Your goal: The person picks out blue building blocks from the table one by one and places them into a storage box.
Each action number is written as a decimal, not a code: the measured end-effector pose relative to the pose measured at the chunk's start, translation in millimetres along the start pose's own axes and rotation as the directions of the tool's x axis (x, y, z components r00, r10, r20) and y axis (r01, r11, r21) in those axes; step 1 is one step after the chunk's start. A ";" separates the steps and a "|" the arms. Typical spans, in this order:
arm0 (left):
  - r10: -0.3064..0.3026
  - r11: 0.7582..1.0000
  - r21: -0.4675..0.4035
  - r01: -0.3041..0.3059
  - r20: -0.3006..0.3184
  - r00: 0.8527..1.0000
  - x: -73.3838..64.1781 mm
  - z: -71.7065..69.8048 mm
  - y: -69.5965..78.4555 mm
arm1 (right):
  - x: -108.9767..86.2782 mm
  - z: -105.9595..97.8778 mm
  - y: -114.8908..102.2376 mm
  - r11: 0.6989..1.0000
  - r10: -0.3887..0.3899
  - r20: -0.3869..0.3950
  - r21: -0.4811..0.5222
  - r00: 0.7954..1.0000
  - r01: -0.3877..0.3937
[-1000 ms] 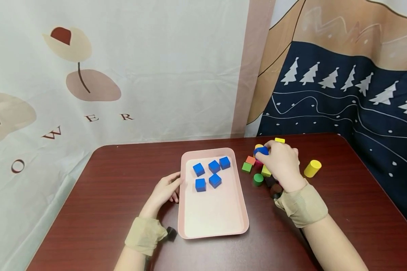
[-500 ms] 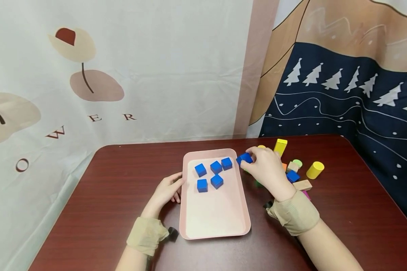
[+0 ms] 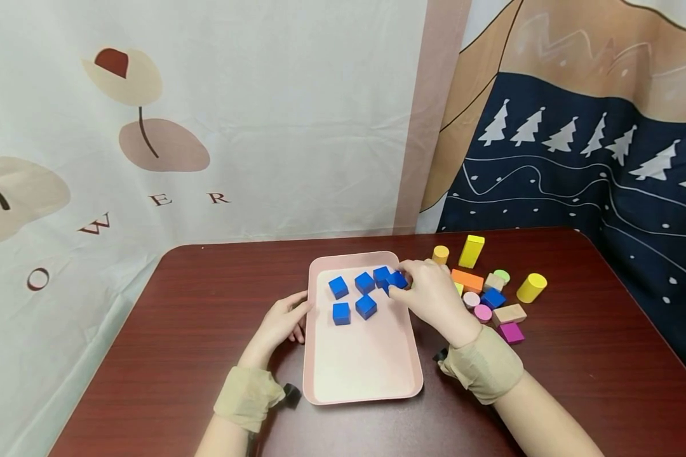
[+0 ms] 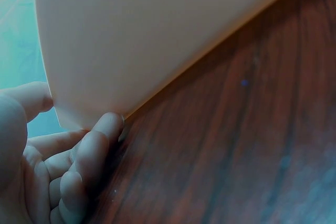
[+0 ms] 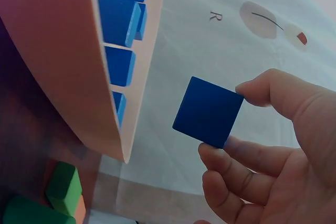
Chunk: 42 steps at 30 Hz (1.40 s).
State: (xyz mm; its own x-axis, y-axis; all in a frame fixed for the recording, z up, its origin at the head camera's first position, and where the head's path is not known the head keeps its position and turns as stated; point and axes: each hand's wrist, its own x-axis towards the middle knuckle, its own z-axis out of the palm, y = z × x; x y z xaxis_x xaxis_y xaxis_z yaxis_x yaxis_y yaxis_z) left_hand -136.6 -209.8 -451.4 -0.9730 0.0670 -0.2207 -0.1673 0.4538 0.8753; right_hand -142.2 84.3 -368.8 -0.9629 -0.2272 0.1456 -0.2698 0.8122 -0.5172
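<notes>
A pink tray [image 3: 363, 374] with a pale inside lies on the table, bearing several blue cubes [image 3: 341, 313]. At its left edge my left hand [image 3: 279, 322] holds the side, the thumb at the rim and curled fingers against the lower wall in the left wrist view. My right hand [image 3: 434, 295] pinches another blue cube [image 5: 209, 112] between thumb and fingers, above the tray's upper right part. In the head view this held cube [image 3: 396, 281] partly covers a cube behind it. The right wrist view shows it apart from the tray wall [image 5: 68, 61].
Right of the tray lie several mixed blocks: a blue cube [image 3: 493, 298], an orange block [image 3: 467, 280], a magenta block [image 3: 511, 333], a yellow cylinder [image 3: 531, 288] and an upright yellow block [image 3: 471, 251]. A green block [image 5: 65, 187] is near the tray. Patterned cloths hang behind the table.
My right hand has moved left from the block pile to over the tray, carrying the blue cube. Blocks formerly behind the hand now show. The left hand stays at the tray's edge.
</notes>
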 end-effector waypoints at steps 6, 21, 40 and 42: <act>0.000 1.000 0.006 0.000 -0.001 1.000 -0.9 0.0 0.9 | 2.0 8.2 0.2 1.000 0.003 0.043 -0.011 0.999 -0.002; 0.003 1.000 0.009 -0.003 -0.004 1.000 -0.8 1.1 0.0 | 7.4 28.3 5.4 0.993 -0.036 0.060 -0.109 0.998 0.042; 0.021 1.000 0.018 -0.021 0.002 1.000 0.6 0.5 -0.8 | 15.3 45.4 7.1 0.975 -0.055 0.107 -0.207 0.993 0.077; 0.018 1.000 0.023 -0.018 -0.001 1.000 0.1 0.2 -0.6 | 16.0 46.5 7.1 0.974 -0.054 0.111 -0.213 0.992 0.077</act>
State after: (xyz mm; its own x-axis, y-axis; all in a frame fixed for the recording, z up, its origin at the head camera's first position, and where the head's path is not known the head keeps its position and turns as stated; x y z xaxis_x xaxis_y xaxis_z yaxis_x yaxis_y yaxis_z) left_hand -136.5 -210.0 -452.1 -0.9761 0.0737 -0.2045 -0.1464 0.4727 0.8690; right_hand -159.5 61.5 -409.3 -0.9411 -0.3286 0.0790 -0.3364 0.8881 -0.3133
